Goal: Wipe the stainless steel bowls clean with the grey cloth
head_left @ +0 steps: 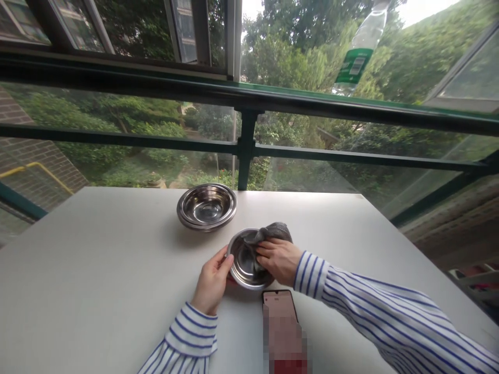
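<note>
A small stainless steel bowl (244,265) is tilted above the white table, its inside turned toward me. My left hand (212,280) grips its left rim, thumb on the rim and fingers behind. At the bowl's right side, my right hand (278,257) presses a grey cloth (276,231) over the rim and inner wall. Its fingers lie on the cloth inside the bowl, and part of the cloth is hidden under them. Farther back on the table rests a wider metal bowl (206,208), which looks stacked with another; neither hand touches it.
A phone (279,317) lies on the white table (97,291) just in front of the bowl, partly blurred. Behind the table's far edge runs a dark green railing (245,145) with glass. A plastic bottle (358,57) with a green label stands on the ledge at upper right.
</note>
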`<state>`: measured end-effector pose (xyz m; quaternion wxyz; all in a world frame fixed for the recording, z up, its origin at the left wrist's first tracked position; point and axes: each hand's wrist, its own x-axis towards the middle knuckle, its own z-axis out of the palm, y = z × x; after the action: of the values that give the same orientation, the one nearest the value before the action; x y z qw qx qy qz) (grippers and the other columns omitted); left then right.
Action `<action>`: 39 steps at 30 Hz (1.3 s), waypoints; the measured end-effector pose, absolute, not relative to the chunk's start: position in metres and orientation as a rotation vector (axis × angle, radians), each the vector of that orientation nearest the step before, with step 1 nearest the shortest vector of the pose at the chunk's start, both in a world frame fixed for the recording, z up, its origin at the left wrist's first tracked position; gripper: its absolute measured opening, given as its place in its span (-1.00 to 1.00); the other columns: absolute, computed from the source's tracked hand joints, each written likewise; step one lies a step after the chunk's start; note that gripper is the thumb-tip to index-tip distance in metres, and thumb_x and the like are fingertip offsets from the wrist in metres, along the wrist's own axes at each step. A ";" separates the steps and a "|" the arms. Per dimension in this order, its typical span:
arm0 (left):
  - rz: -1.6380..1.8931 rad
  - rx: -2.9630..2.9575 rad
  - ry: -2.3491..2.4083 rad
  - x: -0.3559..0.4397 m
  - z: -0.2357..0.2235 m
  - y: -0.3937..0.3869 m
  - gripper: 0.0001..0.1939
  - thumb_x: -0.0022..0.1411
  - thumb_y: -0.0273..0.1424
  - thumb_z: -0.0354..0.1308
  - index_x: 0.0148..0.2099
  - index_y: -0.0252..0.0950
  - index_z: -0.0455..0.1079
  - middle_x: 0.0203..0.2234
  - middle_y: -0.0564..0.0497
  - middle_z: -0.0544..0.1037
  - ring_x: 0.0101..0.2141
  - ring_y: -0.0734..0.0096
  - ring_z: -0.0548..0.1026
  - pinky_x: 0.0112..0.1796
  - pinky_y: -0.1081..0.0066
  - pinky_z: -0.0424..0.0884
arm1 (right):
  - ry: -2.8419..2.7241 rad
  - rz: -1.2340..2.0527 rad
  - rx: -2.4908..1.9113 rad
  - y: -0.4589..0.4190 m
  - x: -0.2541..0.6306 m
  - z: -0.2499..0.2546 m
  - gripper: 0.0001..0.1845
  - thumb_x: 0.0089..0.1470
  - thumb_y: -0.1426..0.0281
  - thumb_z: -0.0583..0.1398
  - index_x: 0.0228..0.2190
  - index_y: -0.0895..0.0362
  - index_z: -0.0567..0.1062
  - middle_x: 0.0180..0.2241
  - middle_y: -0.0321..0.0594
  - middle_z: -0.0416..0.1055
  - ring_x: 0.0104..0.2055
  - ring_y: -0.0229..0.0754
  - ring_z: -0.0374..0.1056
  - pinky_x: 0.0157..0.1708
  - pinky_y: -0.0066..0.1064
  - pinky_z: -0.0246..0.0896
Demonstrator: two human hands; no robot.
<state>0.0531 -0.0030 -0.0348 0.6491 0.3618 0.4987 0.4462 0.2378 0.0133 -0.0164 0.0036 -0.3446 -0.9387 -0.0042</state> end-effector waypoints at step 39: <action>0.994 0.272 0.903 0.064 -0.045 0.002 -0.55 0.15 -0.09 -0.02 -0.13 -0.35 0.39 -0.34 -0.12 0.54 -0.32 0.25 0.50 -0.43 0.40 0.41 | -2.674 0.554 -1.021 0.015 0.184 -0.018 -0.80 -0.12 0.57 0.12 -0.40 0.17 0.47 -0.16 -0.16 0.38 -0.16 -0.18 0.32 -0.08 -0.42 0.19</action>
<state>0.0636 0.0022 -0.0450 0.7745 0.1254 0.4169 0.4589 0.1845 0.0149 -0.0184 0.1128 -0.3478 -0.9114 0.1889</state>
